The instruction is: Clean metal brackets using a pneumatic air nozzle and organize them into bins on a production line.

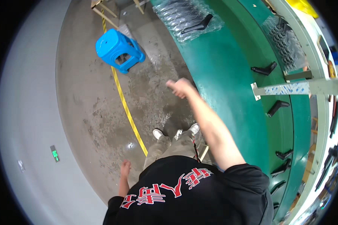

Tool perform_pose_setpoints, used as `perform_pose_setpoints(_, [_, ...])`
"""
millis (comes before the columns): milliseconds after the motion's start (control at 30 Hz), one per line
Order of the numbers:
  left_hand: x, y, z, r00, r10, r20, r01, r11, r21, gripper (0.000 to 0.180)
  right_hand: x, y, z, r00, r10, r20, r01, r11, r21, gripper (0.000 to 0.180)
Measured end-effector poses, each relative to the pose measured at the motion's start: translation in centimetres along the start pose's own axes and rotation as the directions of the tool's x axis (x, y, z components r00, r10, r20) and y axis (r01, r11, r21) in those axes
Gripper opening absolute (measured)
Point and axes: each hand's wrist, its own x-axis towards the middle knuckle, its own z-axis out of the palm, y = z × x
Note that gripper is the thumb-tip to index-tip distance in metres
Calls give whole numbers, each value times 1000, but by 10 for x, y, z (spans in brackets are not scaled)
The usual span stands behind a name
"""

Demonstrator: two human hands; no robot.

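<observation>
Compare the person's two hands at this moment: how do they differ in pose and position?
The right hand is stretched forward with its arm raised, loosely curled, at the edge of the green conveyor belt; the left hand hangs low beside the leg over the concrete floor. Right is near the belt; left is far from it. Both are bare and hold nothing.

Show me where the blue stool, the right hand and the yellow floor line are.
blue stool (114, 44): head view, on its seat top.
right hand (181, 87): head view, middle of the hand.
yellow floor line (128, 112): head view, middle of the stripe.
</observation>
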Motion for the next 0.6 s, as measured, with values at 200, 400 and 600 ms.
perform_pose_setpoints(200, [62,1,-22,980,60,188,-43,995,-94,42,-9,-29,152,915,-126,382,255,916,-311,63])
perform_pose_setpoints(400, [188,-44,-82,948,176,264,-170,984,-46,32,19,-21,163,973,-89,213,179,873,-453,75])
perform_pose_setpoints(600, [347,60,-93,847,377,375,-421,906,41,23,-10,122,120,821,-479,-309,321,836,-444,64])
